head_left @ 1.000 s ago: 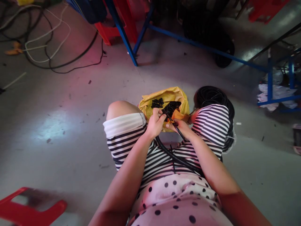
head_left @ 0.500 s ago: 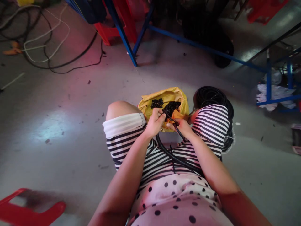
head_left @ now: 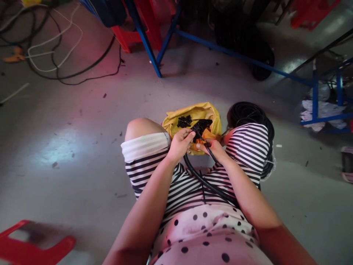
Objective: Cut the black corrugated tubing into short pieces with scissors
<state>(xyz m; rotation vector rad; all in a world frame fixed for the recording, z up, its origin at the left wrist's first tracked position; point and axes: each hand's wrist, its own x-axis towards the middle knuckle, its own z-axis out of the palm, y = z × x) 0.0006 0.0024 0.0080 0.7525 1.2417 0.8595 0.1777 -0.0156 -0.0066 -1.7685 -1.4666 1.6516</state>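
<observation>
Over the near edge of a yellow bag [head_left: 176, 114], both hands are close together. The bag holds many short black pieces [head_left: 184, 121]. My left hand [head_left: 180, 144] is closed, thumb against fingers, at the upper end of a black tube; its exact grip is too small to make out. Lower down the tube [head_left: 212, 154], my right hand [head_left: 213, 149] is wrapped round it. Something orange [head_left: 207, 135] shows beside the right fingers; whether it is a tool or part of the bag is unclear. A ridged black tube [head_left: 204, 183] curves across my lap.
A coil of black tubing [head_left: 248, 108] lies beside my right knee. Blue metal frame legs [head_left: 146, 40] and a red stool [head_left: 129, 38] stand ahead. Loose cables [head_left: 82, 71] lie on the floor at far left. Part of a red plastic stool [head_left: 38, 250] is at lower left.
The hands shift only slightly at the bag. The left fingers ease a little downward, and the tube between the hands turns slightly.
</observation>
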